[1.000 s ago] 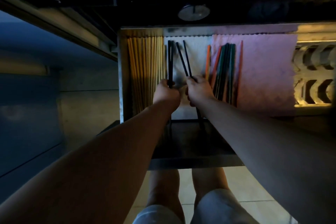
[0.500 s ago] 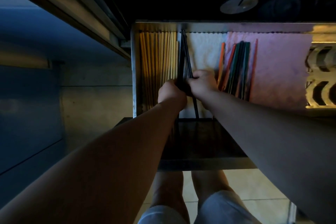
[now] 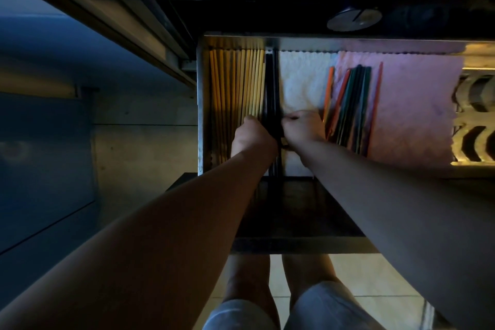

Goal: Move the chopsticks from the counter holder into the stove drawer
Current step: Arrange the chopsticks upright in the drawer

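Observation:
The stove drawer (image 3: 200,104) stands pulled out below the dark stove front. Several black chopsticks (image 3: 271,83) lie straight in it, bunched against a row of pale wooden chopsticks (image 3: 235,88) on the left. My left hand (image 3: 251,136) and my right hand (image 3: 302,128) meet over the near part of the black bundle, fingers curled round it from either side. Several coloured chopsticks (image 3: 351,99) lie to the right, at the edge of a pink cloth (image 3: 417,104). The counter holder is out of view.
A white cloth (image 3: 302,80) lines the drawer's middle. A patterned rack (image 3: 476,120) sits at the drawer's right end. A round stove knob (image 3: 353,19) is above. The drawer's dark front panel (image 3: 294,214) is near my legs, above a tiled floor (image 3: 361,273).
The black chopsticks, earlier splayed apart on the white cloth, are now gathered into one straight bundle against the wooden ones. Both hands have closed together on them.

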Tool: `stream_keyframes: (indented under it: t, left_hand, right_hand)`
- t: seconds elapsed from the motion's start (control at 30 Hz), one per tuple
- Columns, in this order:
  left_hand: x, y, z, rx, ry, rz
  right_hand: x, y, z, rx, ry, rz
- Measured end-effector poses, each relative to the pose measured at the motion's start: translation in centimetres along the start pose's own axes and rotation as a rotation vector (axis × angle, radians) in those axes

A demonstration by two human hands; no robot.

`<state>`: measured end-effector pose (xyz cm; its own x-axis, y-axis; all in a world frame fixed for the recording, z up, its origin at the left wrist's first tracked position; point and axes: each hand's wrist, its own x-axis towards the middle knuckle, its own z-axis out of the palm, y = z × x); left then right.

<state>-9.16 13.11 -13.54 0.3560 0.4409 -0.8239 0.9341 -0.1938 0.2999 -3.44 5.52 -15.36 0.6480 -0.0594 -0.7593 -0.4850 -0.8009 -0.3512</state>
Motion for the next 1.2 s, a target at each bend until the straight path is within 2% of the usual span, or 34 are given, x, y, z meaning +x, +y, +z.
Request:
stream_keyframes:
  t: [0.1, 0.23, 0.4, 0.67, 0.8, 0.97, 1.2]
  left_hand:
    - [-0.2, 0.3, -0.4, 0.193, -0.004, 0.039]
    - [0.0, -0.6, -0.9, 0.508, 0.131, 0.327]
    - [1.3, -3.3, -0.1, 0.831, -0.050, 0.464]
    - [1.4, -4.0, 0.1, 0.800, -0.056, 0.481]
    - [1.6, -4.1, 0.1, 0.806, -0.059, 0.482]
    - [1.2, -3.7, 0.3, 0.859, -0.047, 0.510]
    - [-0.2, -1.5, 1.5, 0.807, -0.019, 0.519]
  right_hand:
    - [-0.2, 0.0, -0.4, -0.042, -0.001, -0.030]
    - [-0.3, -0.2, -0.6, -0.046, 0.013, -0.098]
    - [-0.6, -0.5, -0.4, -0.049, -0.044, -0.110]
    - [-0.6, -0.3, 0.0, -0.037, -0.048, -0.090]
    - [-0.5, -0.1, -0.2, -0.029, 0.002, -0.081]
    - [-0.8, 0.2, -0.6, 0.024, -0.084, -0.074]
    - [0.9, 2.5, -4.0, -0.034, -0.008, -0.130]
